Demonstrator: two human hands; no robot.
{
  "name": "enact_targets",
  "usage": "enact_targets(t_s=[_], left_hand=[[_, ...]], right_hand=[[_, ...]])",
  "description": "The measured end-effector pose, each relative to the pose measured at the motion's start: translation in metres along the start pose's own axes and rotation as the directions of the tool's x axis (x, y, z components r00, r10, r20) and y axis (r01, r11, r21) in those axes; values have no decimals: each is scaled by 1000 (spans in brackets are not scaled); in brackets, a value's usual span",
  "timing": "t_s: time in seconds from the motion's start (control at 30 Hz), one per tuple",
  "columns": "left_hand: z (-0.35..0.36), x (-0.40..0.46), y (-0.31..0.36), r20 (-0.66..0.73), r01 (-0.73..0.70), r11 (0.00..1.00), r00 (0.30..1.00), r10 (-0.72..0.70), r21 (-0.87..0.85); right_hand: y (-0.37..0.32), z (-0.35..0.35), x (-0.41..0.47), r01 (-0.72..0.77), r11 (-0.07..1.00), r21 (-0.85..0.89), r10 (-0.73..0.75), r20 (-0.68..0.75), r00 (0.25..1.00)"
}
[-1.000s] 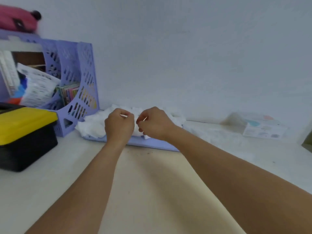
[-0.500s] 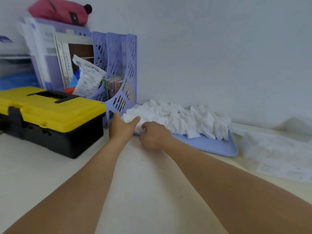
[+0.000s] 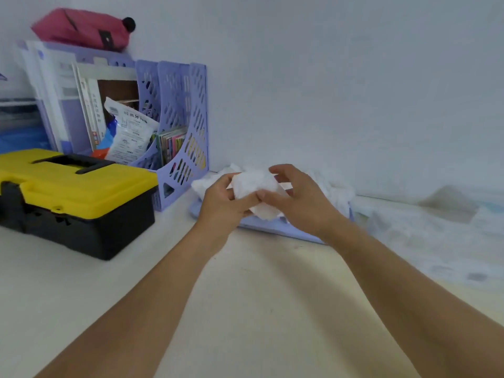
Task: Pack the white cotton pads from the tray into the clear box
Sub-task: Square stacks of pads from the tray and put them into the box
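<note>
A bunch of white cotton pads [image 3: 255,186] is held above the lilac tray [image 3: 275,227] between both hands. My left hand [image 3: 221,204] grips the bunch from the left and below. My right hand [image 3: 297,199] curls its fingers over the bunch from the right. More white pads [image 3: 334,189] lie heaped on the tray behind my hands, against the wall. The clear box [image 3: 425,227] sits blurred on the table to the right of the tray.
A yellow and black toolbox [image 3: 71,197] stands at the left. Behind it is a lilac file rack [image 3: 177,126] with papers and a red pouch [image 3: 81,28] on top. A white wall runs along the back of the pale table [image 3: 245,296].
Both hands were at the tray's left front edge half a second ago. They have now lifted a bunch of pads off the heap and hold it together above the tray.
</note>
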State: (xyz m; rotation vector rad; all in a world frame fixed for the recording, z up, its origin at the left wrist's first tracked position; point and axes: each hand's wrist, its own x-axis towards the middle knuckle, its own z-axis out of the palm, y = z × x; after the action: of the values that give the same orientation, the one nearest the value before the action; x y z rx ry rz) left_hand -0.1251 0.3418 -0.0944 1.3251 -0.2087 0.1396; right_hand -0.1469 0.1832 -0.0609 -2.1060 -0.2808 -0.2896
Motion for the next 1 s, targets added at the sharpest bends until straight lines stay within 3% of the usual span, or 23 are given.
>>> enact_targets(t_s=[0.1, 0.2, 0.3, 0.5, 0.83, 1.0], left_hand=[[52, -11, 2, 218, 110, 984, 973, -78, -139], [106, -19, -5, 320, 260, 932, 931, -173, -252], [158, -28, -12, 300, 428, 827, 895, -331, -364], [212, -46, -37, 311, 431, 817, 893, -325, -383], [211, -51, -40, 267, 443, 777, 895, -357, -447], [208, -54, -39, 178, 381, 808, 924, -337, -449]], right_hand=[[10, -60, -24, -77, 978, 192, 56, 113, 992], [32, -107, -49, -54, 972, 230, 52, 15, 999], [61, -142, -72, -57, 967, 248, 84, -98, 992], [98, -174, -103, -68, 956, 286, 146, -261, 954], [100, -189, -103, -96, 900, 425, 197, -201, 960], [95, -200, -106, -138, 780, 610, 238, -86, 968]])
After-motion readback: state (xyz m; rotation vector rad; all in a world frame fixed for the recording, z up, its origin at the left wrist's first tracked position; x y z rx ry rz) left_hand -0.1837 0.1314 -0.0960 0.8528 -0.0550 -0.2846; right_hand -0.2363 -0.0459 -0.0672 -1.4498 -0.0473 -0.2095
